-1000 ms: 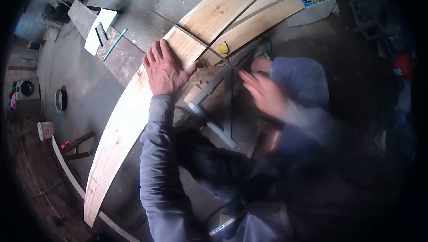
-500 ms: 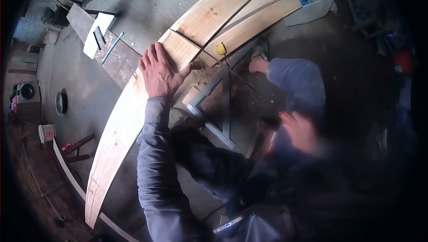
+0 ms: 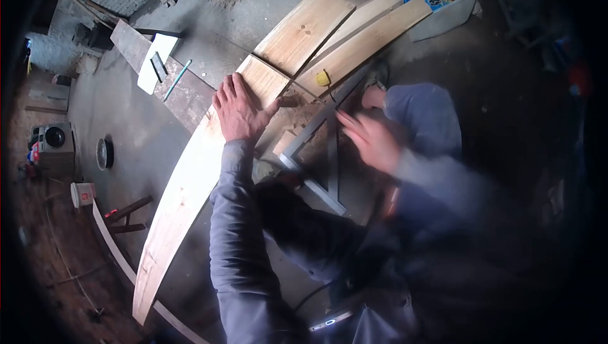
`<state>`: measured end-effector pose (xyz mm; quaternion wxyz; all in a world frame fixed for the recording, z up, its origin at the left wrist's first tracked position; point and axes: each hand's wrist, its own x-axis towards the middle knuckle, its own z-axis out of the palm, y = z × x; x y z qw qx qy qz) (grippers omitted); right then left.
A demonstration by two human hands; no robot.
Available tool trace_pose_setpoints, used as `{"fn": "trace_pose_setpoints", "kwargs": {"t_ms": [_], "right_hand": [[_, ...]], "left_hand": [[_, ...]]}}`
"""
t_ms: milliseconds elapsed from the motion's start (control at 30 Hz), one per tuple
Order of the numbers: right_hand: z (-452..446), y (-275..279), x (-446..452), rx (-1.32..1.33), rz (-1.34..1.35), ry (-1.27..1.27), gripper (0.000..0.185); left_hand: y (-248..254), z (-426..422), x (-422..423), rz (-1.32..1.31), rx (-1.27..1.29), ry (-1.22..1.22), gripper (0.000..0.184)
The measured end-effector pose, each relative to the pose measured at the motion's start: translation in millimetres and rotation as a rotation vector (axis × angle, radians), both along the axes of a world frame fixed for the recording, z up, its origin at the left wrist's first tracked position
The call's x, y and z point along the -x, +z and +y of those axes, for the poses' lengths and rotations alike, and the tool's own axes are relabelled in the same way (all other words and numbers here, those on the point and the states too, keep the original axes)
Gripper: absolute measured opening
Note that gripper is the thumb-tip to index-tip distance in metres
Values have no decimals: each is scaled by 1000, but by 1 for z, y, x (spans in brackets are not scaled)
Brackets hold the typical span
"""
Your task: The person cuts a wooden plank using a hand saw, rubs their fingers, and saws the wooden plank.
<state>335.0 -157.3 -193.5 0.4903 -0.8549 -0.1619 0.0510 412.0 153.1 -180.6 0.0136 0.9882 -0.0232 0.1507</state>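
A long pale wooden board with a curved, tapering end runs diagonally across the view. My left hand lies flat on it, fingers stretched out and thumb toward its right edge. Just beyond the fingertips, a thin dark saw blade, seen edge-on, crosses the board. My right hand, blurred by motion, is closed at the near end of the saw; its handle is hidden. Past the blade the board's far part continues. Beside it lie narrower wooden strips and a yellow tape measure.
A grey metal frame stands below the board, near my legs. A printed box is at the far right. A dark plank bears a white sheet and a blue-green pencil-like stick. A white bucket stands left.
My right hand has moved up and left toward the board, and the saw blade now reaches farther past its far edge. My left hand stays on the board; the view has shifted slightly.
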Motion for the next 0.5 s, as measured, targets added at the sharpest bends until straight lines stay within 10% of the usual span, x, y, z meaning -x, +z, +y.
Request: {"fn": "trace_pose_setpoints", "kwargs": {"t_ms": [233,500], "right_hand": [[-82,34,77,210,65,93,15],[88,-32,-88,-192,-170,-65,26]], "left_hand": [[6,-2,-1,41,35,4,114],[5,-2,1,37,42,-3,114]]}}
